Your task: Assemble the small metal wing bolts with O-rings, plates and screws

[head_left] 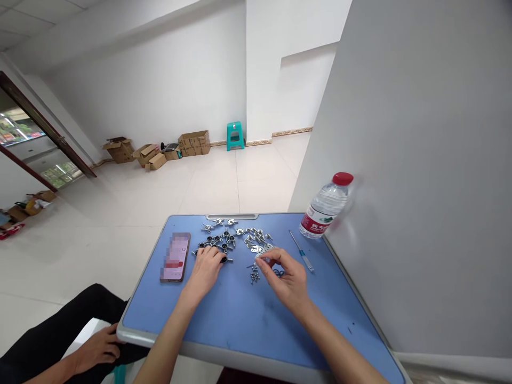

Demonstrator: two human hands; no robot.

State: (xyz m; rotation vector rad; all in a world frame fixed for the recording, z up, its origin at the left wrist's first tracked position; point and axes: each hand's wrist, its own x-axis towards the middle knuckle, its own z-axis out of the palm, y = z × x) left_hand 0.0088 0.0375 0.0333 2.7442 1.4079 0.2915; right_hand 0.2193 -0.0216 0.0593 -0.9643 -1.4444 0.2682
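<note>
My left hand (206,269) is curled down over a group of black-and-silver metal fittings (217,239), its fingers closed on one fitting (226,260) that sticks out by the thumb. The fingertips are partly hidden. Thumb and forefinger of my right hand (288,280) pinch a small silver metal piece (258,256), mostly covered by the fingers. Shiny round-ended metal parts (256,236) lie just beyond that hand. A cluster of small screws (255,275) is to its left, and dark rings (279,272) show partly beneath it.
A phone (176,257) lies at the blue table's (240,325) left. On the right are a screwdriver (302,252) and a water bottle (326,207) by the grey wall panel (432,186). Another person's hand (98,349) rests near the left corner. Cardboard boxes (194,143) and a stool (235,135) stand behind.
</note>
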